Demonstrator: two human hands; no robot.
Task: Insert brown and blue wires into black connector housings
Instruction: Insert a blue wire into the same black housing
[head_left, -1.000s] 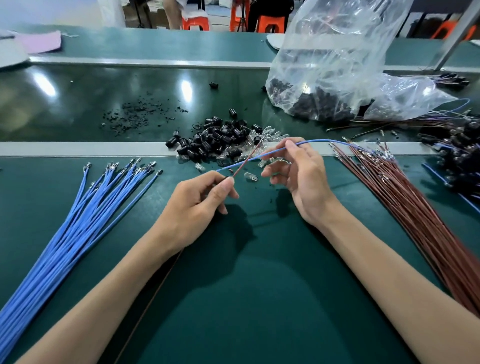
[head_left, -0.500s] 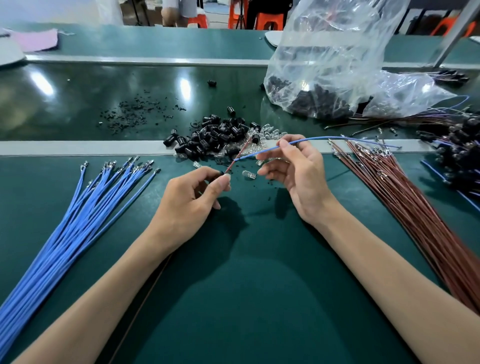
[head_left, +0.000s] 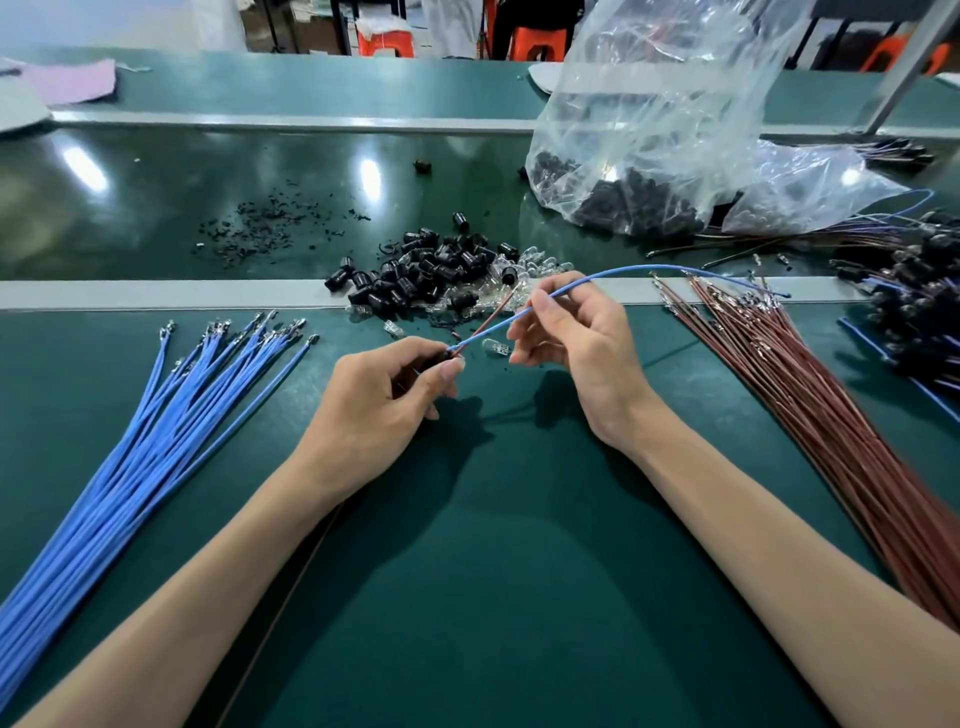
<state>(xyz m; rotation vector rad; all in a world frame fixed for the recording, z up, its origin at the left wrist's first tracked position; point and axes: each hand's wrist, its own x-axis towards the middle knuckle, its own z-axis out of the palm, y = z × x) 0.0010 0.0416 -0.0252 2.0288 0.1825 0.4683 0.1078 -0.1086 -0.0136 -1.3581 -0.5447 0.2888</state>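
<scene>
My left hand (head_left: 384, 400) pinches a small black connector housing (head_left: 440, 359), mostly hidden by thumb and fingers. A brown wire (head_left: 488, 319) sticks out of it, slanting up and to the right. My right hand (head_left: 576, 343) pinches a blue wire (head_left: 623, 270) between thumb and forefinger. The wire's near end meets the housing at my left fingertips, and its far end arcs right over the brown bundle. Loose black housings (head_left: 431, 270) lie heaped just beyond both hands.
A fanned bundle of blue wires (head_left: 156, 441) lies at the left and one of brown wires (head_left: 831, 415) at the right. A clear plastic bag (head_left: 649, 130) of housings stands behind. Finished wired housings (head_left: 924, 296) pile at the far right. Black scraps (head_left: 270, 228) and a clear bulb (head_left: 494, 345) lie nearby.
The blue wire's near end has come down to the housing at my left fingertips, beside the brown wire. Both hands have shifted only slightly.
</scene>
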